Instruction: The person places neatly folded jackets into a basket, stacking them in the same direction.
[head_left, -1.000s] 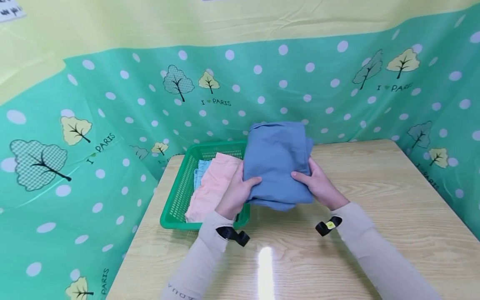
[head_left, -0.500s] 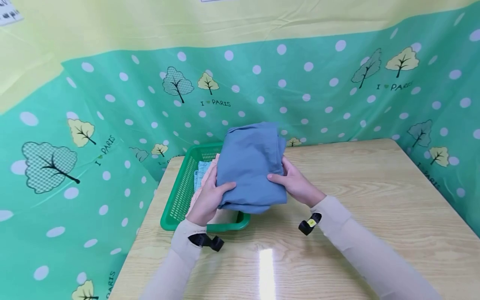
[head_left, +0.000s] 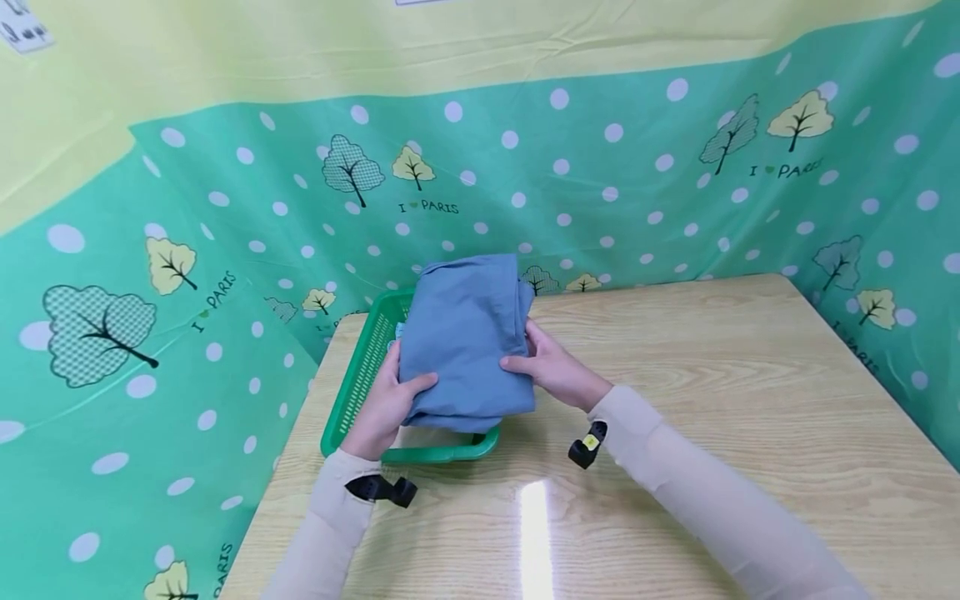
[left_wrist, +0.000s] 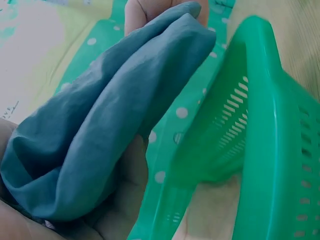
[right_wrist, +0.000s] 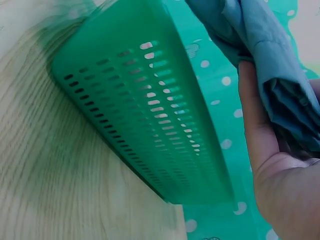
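Note:
A folded blue garment [head_left: 465, 342] hangs over the green plastic basket [head_left: 438, 455], tilted toward me. My left hand [head_left: 381, 408] grips its left edge, thumb on top and fingers beneath. On the opposite edge my right hand [head_left: 558, 367] pinches it the same way. The left wrist view shows the thick folded layers of the garment [left_wrist: 100, 115] above the basket rim [left_wrist: 260, 100]. In the right wrist view, the garment [right_wrist: 275, 65] is held higher than the basket's slotted side [right_wrist: 150, 110]. Most of what lies in the basket is hidden beneath the garment; a bit of light-blue cloth [head_left: 399, 330] peeks out.
The basket stands on the left part of a wood-grain table [head_left: 675, 375]. Behind it and to the left hangs a green dotted curtain [head_left: 247, 183] with printed trees. A bright light reflection lies on the table's front middle.
Both hands have carried the folded blue garment left, from beside the basket to over it. It now covers the pink cloth that was visible inside.

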